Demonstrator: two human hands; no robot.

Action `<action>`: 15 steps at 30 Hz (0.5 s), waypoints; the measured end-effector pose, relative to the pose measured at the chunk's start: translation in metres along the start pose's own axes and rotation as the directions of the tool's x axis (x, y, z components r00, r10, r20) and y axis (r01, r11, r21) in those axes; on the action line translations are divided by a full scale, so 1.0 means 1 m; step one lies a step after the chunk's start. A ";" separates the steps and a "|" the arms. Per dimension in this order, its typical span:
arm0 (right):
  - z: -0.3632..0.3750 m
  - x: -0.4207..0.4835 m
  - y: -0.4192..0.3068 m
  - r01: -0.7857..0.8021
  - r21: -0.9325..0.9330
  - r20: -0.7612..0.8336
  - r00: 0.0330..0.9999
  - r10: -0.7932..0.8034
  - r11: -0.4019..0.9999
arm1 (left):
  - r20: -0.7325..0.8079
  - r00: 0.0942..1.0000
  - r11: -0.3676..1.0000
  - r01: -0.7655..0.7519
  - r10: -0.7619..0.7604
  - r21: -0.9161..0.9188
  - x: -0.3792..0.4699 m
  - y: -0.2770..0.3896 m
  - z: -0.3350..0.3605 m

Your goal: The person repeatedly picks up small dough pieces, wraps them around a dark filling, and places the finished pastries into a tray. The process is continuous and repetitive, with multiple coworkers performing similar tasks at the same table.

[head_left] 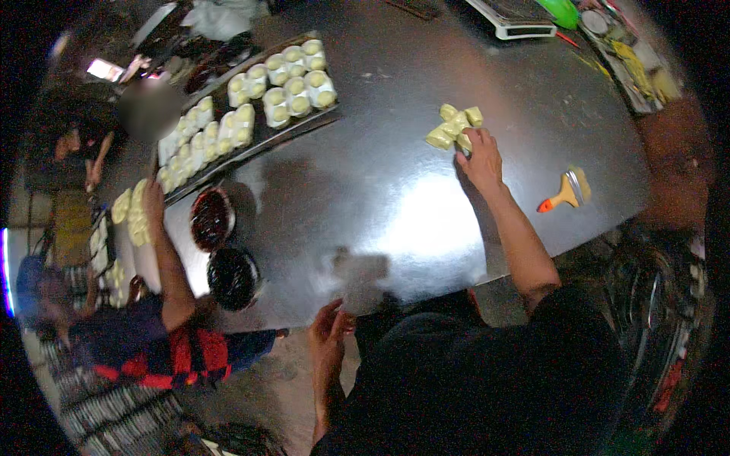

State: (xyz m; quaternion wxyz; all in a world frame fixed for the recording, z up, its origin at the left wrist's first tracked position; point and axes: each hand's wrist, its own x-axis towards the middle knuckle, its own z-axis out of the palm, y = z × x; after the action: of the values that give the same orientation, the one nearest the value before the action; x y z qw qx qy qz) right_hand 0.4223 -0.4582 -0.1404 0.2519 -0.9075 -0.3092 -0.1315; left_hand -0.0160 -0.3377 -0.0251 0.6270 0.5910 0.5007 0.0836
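Several short, pale yellow dough pieces (453,126) lie bunched together on the metal worktable (365,165). My right hand (483,162) reaches over the near right side of the bunch, with thumb and fingers around one piece. That piece is partly hidden by the fingers. Low by the table's front edge is my left hand (331,328), its fingers bent and a little apart. I see nothing held in it. To the right of my right hand, a flat brush (564,191) with an orange-tipped handle rests on the tabletop.
A dark tray (251,149) holds rows of pale rounds in white wrappers. Two bowls of dark filling (212,219) stand at left. A co-worker's arm (171,268) reaches over dough there; another person is beyond. A white-framed device (524,29) and a cluttered tray (641,94) are far right.
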 end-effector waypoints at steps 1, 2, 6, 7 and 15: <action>0.005 0.006 0.008 0.087 -0.009 0.052 0.995 -0.086 0.996 | 0.048 0.999 0.999 0.021 -0.019 -0.038 -0.001 0.005 0.009; 0.010 0.009 0.014 0.037 0.129 0.020 0.999 -0.040 0.991 | 0.083 0.996 0.997 0.019 -0.013 -0.080 -0.002 0.009 0.017; 0.004 -0.006 0.009 -0.171 0.403 0.076 0.985 0.153 0.899 | 0.171 0.979 0.993 -0.115 0.113 0.001 -0.002 0.036 0.037; -0.002 -0.014 -0.002 -0.447 0.654 0.322 0.895 0.310 0.610 | 0.207 0.976 0.992 -0.044 0.067 -0.114 0.001 0.045 0.043; -0.100 -0.051 -0.174 -0.382 0.917 0.388 0.921 -0.033 0.113 | -0.002 0.819 0.815 -0.572 0.574 0.094 0.012 0.130 0.113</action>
State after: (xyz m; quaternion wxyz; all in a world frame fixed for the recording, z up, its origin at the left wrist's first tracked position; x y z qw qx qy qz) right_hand 0.2649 -0.4190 -0.0109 0.7450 -0.5545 -0.2428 0.2804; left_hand 0.1349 -0.3665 0.0534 0.5382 0.7402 0.3123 0.2547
